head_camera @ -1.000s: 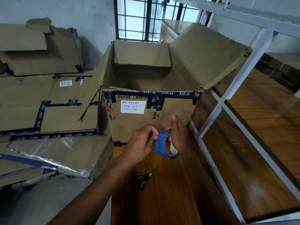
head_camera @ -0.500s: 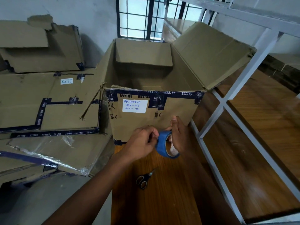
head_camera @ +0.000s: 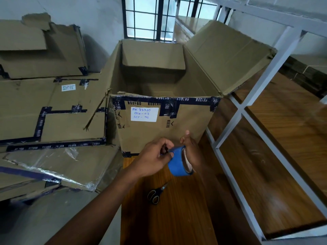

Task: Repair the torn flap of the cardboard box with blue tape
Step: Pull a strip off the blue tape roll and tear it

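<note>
An open cardboard box [head_camera: 187, 124] stands on the wooden table, with a white label and dark printed tape along its near rim. Its right flap [head_camera: 228, 55] is raised; a torn strip hangs at the near left corner [head_camera: 99, 112]. In front of the box I hold a roll of blue tape [head_camera: 177, 164]. My right hand [head_camera: 192, 147] grips the roll from the right side. My left hand [head_camera: 155, 156] pinches at the roll's outer surface with fingertips together.
Black scissors [head_camera: 155, 194] lie on the wooden table [head_camera: 177, 218] below the hands. Flattened cartons [head_camera: 53, 110] with dark tape are stacked at left. A white metal rack [head_camera: 247, 106] with wooden shelves stands at right. A barred window is behind the box.
The hands and roll stay in front of the box. My left fingertips have shifted slightly on the roll's surface; the view has tilted a little.
</note>
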Demonstrator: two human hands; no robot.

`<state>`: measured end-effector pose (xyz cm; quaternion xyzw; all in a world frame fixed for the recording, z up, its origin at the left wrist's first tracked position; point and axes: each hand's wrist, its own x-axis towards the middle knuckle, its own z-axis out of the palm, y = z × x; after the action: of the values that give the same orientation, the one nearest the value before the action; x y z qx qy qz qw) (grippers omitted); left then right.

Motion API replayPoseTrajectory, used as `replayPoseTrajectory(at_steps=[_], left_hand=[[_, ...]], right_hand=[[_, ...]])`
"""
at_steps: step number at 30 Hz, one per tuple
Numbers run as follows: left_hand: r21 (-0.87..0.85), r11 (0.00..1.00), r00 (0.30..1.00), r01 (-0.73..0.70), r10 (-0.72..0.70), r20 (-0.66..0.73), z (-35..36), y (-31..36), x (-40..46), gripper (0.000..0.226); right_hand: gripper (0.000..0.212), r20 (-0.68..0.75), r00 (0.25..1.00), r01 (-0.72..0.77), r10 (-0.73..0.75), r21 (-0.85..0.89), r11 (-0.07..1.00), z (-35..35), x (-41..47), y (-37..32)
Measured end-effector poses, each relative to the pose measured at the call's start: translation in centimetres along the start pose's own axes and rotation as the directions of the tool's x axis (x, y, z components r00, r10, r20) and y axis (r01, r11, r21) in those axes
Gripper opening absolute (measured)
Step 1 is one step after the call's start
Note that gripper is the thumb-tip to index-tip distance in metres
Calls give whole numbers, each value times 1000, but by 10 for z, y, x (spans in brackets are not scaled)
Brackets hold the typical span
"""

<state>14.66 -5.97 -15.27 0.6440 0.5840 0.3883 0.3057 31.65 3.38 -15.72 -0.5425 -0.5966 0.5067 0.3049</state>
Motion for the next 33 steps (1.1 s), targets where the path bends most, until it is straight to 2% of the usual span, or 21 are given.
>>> replayPoseTrajectory(at_steps=[3, 8, 12, 17, 21, 23, 33], left_hand=[[-87, 996, 999, 30, -32, -30, 1, -1, 2, 33], [-89, 996, 998, 22, -27, -55, 6, 0, 3, 27], [-55, 998, 998, 20, -23, -57, 8, 1, 3, 25], [-28, 1000, 995, -4, 1, -99, 9, 1, 3, 21], [-166, 984, 997, 61, -53, 53, 2, -5, 1, 40], [-175, 982, 992, 74, -54, 113, -1, -9, 0, 46], [-161, 985, 998, 59, -55, 29, -1, -13, 0, 23]], right_hand=[[58, -22, 1000, -6, 6, 16, 1000, 1, 5, 1], [60, -22, 989, -143, 144, 47, 989, -3, 12, -1], [62, -15, 993, -114, 115, 63, 991, -4, 12, 2], [65, -13, 988, -155, 156, 56, 986, -3, 13, 6], [60, -18, 995, -99, 99, -2, 995, -6, 9, 2], [62, 13, 997, -73, 73, -19, 997, -7, 6, 3], [69, 45, 998, -47, 52, -108, 993, -2, 4, 4]])
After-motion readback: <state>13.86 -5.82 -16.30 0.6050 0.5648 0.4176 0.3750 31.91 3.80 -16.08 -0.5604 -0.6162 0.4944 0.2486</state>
